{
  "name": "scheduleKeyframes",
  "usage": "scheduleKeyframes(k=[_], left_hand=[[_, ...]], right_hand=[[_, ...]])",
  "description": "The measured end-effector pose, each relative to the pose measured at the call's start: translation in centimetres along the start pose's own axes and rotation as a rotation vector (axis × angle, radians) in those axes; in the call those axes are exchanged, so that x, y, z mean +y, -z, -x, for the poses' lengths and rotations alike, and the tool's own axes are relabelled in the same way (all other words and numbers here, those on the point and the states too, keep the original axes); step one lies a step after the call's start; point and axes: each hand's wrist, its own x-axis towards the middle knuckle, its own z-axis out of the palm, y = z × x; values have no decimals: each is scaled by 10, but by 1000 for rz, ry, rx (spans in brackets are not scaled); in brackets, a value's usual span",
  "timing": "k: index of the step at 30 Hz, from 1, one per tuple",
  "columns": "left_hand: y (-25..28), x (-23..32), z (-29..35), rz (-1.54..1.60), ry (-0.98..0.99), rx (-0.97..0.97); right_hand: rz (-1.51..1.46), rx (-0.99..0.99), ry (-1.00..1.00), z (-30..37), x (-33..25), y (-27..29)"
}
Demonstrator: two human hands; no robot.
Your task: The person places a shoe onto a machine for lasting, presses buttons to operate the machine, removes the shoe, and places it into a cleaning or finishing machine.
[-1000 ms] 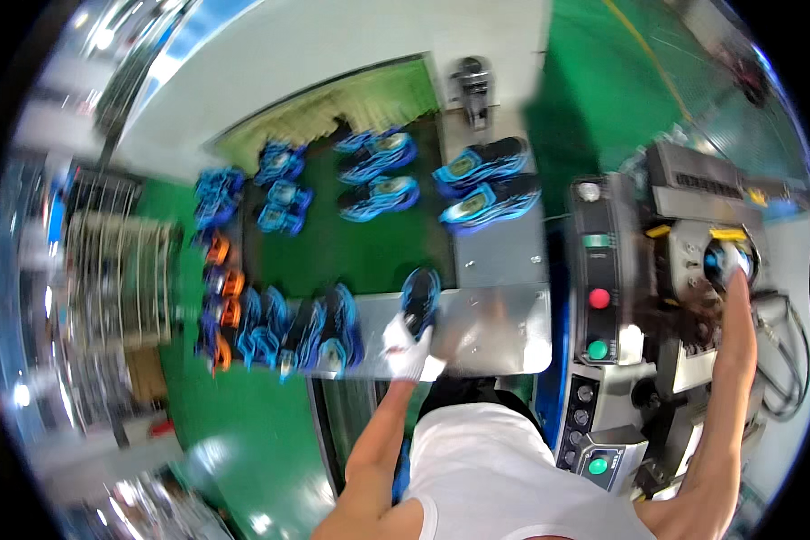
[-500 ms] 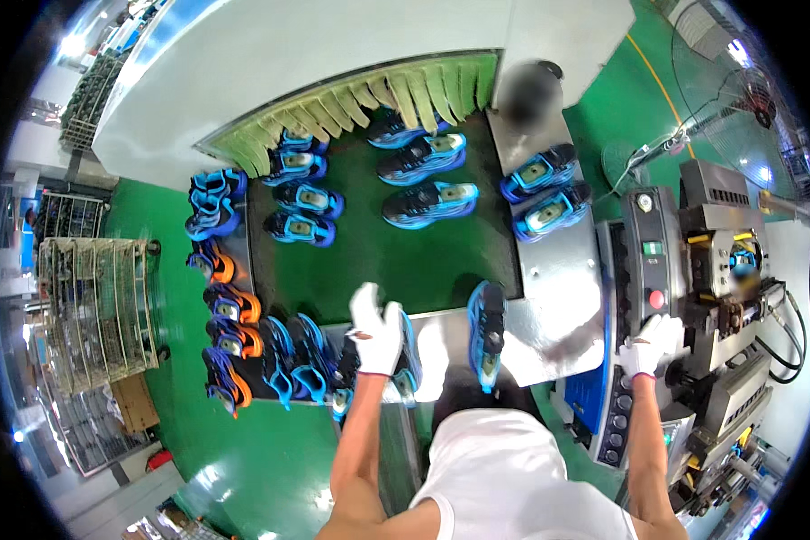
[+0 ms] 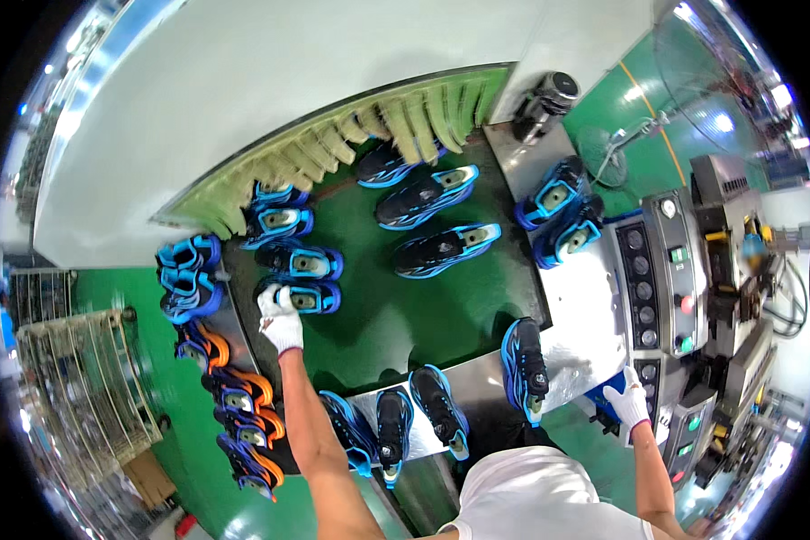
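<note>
My left hand (image 3: 281,319), in a white glove, reaches over the green conveyor belt (image 3: 382,319). Its fingers close on the toe end of a black-and-blue sports shoe (image 3: 313,298), the nearest in the left row. At the right, my gloved right hand (image 3: 628,405) is open beside the machine's control panel (image 3: 650,306), holding nothing that I can see. On the metal ledge (image 3: 477,382) in front of me stand several blue-and-black shoes, among them a single shoe (image 3: 525,367) nearest my right side. Two more shoes (image 3: 423,196) (image 3: 447,249) lie mid-belt.
A green strip curtain (image 3: 333,144) hangs over the belt's far end. Orange-and-blue shoes (image 3: 243,396) line the left edge, and a wire cart (image 3: 85,382) stands beyond. Two shoes (image 3: 553,193) (image 3: 574,236) rest on the right ledge, near a dark flask (image 3: 546,103).
My left hand has moved from above the near ledge to the left row's nearest shoe. My right hand has come down from the panel's red button. The view has shifted.
</note>
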Motion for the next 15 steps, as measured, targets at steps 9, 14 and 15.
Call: scheduleKeyframes(k=[9, 14, 15], left_hand=[[69, 239, 189, 457, -603, -382], [70, 396, 341, 583, -1121, -794], [72, 423, 368, 666, -1214, -847]], right_hand=[[-330, -229, 254, 87, -99, 27], [-286, 272, 426, 81, -109, -3], [-381, 417, 444, 81, -86, 5]])
